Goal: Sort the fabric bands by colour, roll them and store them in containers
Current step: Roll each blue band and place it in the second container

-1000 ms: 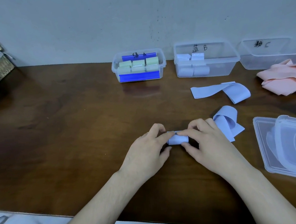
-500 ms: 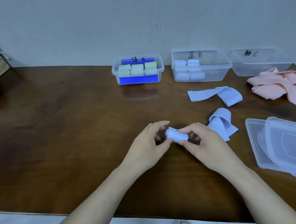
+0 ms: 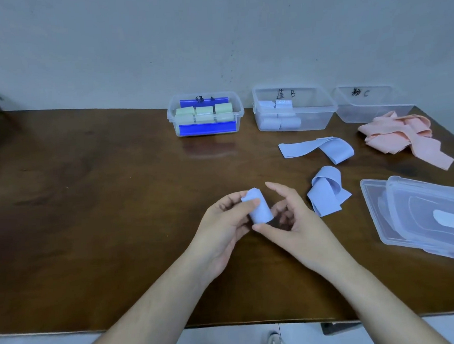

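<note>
Held roll: a pale blue rolled band (image 3: 259, 206) sits off the table (image 3: 88, 208), near the front and a little right of centre, tilted with one end pointing up and left.
Left hand: the left hand (image 3: 224, 225) grips the roll, thumb pressed across its near side and fingers curled behind; this pinch probably keeps the wound layers from springing loose.
Right hand: the right hand (image 3: 291, 221) is half-open, its thumb touching the roll's lower end and its fingers loosely curved beside the roll without closing on it; it seems to steady the end rather than carry it.
Likely destination: the middle container (image 3: 324, 116), marked B, far and to the right, already holding pale blue rolls (image 3: 279, 122); matching colour makes it the fitting place.
Still to roll: one loose blue band (image 3: 327, 194) lies just right of the hands, another blue band (image 3: 318, 149) farther back near container B.
Pink pile: unrolled pink bands (image 3: 400, 135) lie far right, partly in front of the container marked C (image 3: 350, 109), which looks empty.
Green container: far centre, a container (image 3: 172, 119) with green rolls (image 3: 205, 113), apparently finished.
Lids: clear stacked lids (image 3: 425, 217) rest at the right edge.
In the way: the farther blue band lies in front of container B; a lifted reach should pass over it.
</note>
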`<state>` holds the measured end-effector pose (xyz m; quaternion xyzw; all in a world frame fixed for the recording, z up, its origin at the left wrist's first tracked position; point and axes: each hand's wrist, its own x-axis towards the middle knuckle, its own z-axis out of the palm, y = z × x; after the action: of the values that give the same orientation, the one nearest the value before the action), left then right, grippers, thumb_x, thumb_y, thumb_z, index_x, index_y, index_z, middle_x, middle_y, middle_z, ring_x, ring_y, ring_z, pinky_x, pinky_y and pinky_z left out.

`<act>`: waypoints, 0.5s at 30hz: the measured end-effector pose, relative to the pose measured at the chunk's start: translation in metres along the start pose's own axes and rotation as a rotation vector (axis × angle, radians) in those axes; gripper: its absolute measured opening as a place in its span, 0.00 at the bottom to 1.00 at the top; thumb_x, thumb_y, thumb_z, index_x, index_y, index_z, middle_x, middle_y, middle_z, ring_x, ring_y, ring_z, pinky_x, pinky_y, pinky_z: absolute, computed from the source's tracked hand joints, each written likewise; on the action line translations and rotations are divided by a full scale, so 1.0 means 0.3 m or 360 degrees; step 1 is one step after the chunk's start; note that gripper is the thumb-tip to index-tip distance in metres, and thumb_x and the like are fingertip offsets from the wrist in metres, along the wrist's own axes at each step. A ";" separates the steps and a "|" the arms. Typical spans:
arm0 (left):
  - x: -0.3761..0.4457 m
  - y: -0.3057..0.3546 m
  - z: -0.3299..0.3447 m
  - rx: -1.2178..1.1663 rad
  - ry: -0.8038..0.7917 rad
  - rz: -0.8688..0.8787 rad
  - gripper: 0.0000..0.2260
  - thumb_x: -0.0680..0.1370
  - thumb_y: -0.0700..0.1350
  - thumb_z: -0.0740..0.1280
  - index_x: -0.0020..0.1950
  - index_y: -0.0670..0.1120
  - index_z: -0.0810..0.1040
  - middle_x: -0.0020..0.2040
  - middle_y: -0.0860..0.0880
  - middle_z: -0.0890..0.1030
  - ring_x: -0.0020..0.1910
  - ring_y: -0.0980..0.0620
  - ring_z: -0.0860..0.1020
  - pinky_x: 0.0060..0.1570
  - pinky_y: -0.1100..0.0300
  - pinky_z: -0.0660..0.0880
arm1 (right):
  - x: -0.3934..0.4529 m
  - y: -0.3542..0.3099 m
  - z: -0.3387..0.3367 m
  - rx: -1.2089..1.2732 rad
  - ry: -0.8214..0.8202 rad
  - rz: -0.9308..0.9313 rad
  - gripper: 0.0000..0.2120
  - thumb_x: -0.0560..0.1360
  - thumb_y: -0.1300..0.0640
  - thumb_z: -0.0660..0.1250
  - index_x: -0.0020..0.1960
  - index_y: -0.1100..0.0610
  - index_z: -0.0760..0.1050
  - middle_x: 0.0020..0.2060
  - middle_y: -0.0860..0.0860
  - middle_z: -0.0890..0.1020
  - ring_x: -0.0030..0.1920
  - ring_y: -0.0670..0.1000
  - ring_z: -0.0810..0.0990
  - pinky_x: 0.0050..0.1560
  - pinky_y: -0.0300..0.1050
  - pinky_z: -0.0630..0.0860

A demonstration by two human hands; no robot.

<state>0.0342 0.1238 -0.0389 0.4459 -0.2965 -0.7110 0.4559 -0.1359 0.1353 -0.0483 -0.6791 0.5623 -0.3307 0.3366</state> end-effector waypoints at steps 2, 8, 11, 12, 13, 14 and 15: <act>-0.005 0.004 -0.009 0.0153 0.0045 0.0031 0.12 0.77 0.42 0.72 0.60 0.48 0.81 0.57 0.47 0.84 0.57 0.50 0.82 0.60 0.52 0.79 | -0.006 -0.015 -0.003 -0.0292 -0.0020 -0.0107 0.40 0.70 0.45 0.77 0.74 0.32 0.58 0.50 0.36 0.72 0.49 0.41 0.74 0.49 0.36 0.75; -0.039 0.018 -0.023 0.0404 -0.0052 0.0107 0.11 0.78 0.45 0.70 0.60 0.51 0.81 0.57 0.51 0.83 0.58 0.53 0.81 0.59 0.52 0.79 | 0.000 -0.074 -0.005 -0.0758 0.0029 -0.0382 0.29 0.73 0.48 0.74 0.71 0.43 0.68 0.63 0.38 0.66 0.61 0.42 0.67 0.60 0.37 0.69; -0.051 0.025 -0.028 0.0383 -0.0080 0.0103 0.11 0.79 0.45 0.69 0.61 0.51 0.81 0.57 0.52 0.83 0.58 0.53 0.81 0.60 0.52 0.78 | -0.004 -0.100 0.006 -0.0869 0.0062 -0.0403 0.27 0.73 0.46 0.74 0.69 0.45 0.69 0.64 0.39 0.68 0.60 0.42 0.68 0.58 0.36 0.67; -0.055 0.026 -0.030 0.0371 -0.0091 0.0104 0.11 0.79 0.45 0.69 0.61 0.50 0.81 0.56 0.52 0.84 0.58 0.54 0.81 0.60 0.53 0.78 | -0.009 -0.105 0.011 -0.0886 0.0082 -0.0414 0.27 0.72 0.46 0.74 0.68 0.45 0.69 0.64 0.40 0.69 0.60 0.43 0.69 0.58 0.37 0.69; -0.059 0.027 -0.031 0.0363 -0.0099 0.0097 0.11 0.79 0.44 0.69 0.61 0.50 0.81 0.56 0.52 0.84 0.57 0.54 0.81 0.60 0.53 0.78 | -0.015 -0.109 0.017 -0.0894 0.0102 -0.0422 0.27 0.72 0.46 0.74 0.68 0.46 0.69 0.64 0.40 0.70 0.60 0.44 0.70 0.58 0.39 0.70; -0.063 0.029 -0.031 0.0355 -0.0105 0.0083 0.11 0.79 0.44 0.69 0.61 0.50 0.81 0.56 0.52 0.84 0.57 0.54 0.81 0.60 0.53 0.78 | -0.021 -0.114 0.023 -0.0904 0.0123 -0.0425 0.26 0.72 0.46 0.73 0.67 0.47 0.70 0.63 0.41 0.71 0.59 0.45 0.71 0.57 0.42 0.72; -0.067 0.031 -0.032 0.0349 -0.0108 0.0063 0.11 0.79 0.44 0.68 0.62 0.51 0.81 0.56 0.52 0.84 0.58 0.54 0.81 0.60 0.53 0.78 | -0.027 -0.117 0.028 -0.0920 0.0144 -0.0424 0.25 0.72 0.46 0.73 0.66 0.47 0.70 0.63 0.41 0.71 0.58 0.46 0.72 0.57 0.44 0.74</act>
<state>0.0503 0.1382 -0.0279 0.4629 -0.3965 -0.6798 0.4079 -0.1112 0.1489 -0.0244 -0.7988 0.5535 -0.2283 0.0583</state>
